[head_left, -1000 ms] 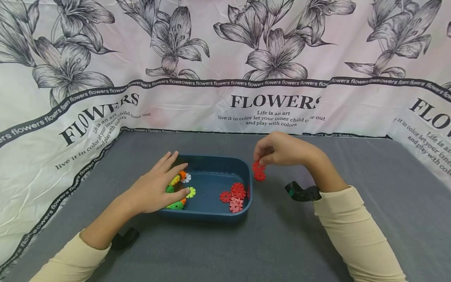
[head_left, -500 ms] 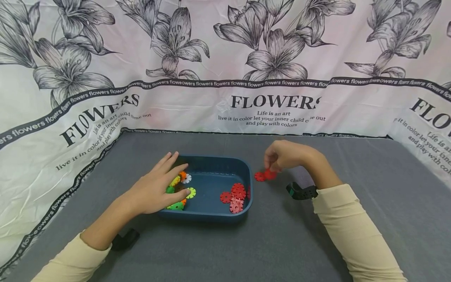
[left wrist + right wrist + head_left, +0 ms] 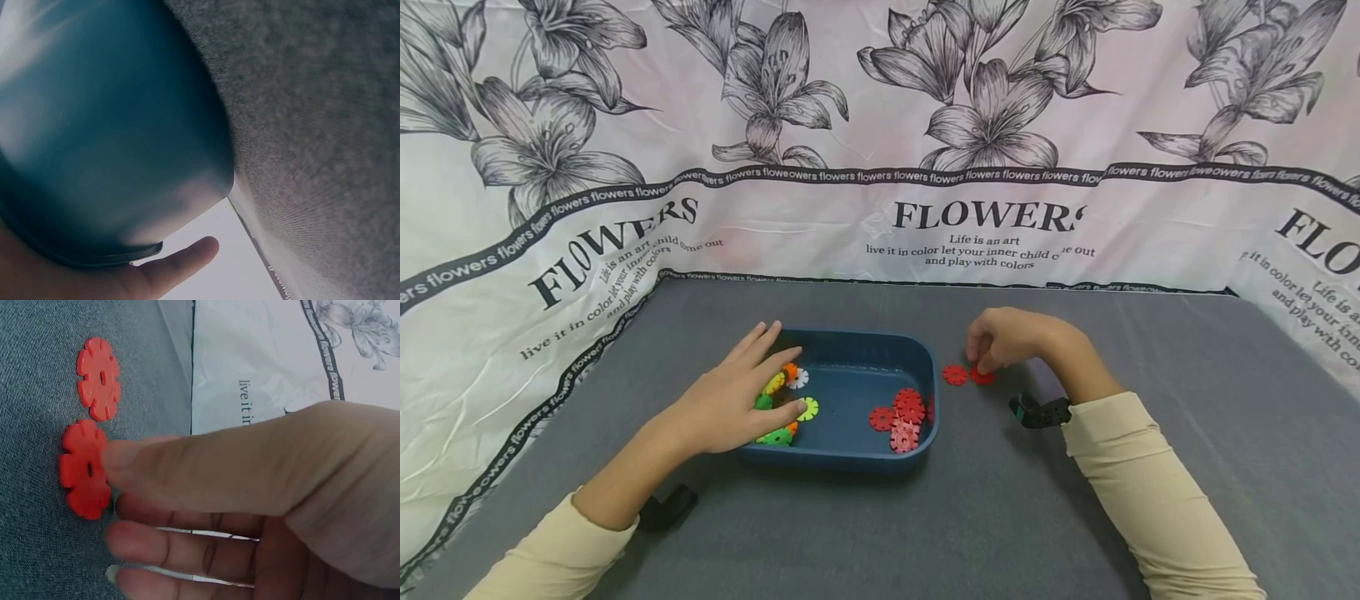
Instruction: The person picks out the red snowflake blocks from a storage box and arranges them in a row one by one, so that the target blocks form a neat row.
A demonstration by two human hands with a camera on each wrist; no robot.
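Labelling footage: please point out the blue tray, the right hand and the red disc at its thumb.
Blue tray (image 3: 835, 463): head view, outer wall.
Right hand (image 3: 1017, 335): head view, its back.
Red disc (image 3: 77, 464): right wrist view, face beside hole.

Grey tabletop, as I view it remotely. The surface (image 3: 880, 529) I see is woven in texture. Resting directly on it, I observe a blue tray (image 3: 838, 458), upright, rectangular and round-cornered. Near its right end I find two red notched, slotted discs side by side: the left disc (image 3: 955, 375) and the right disc (image 3: 84, 472).
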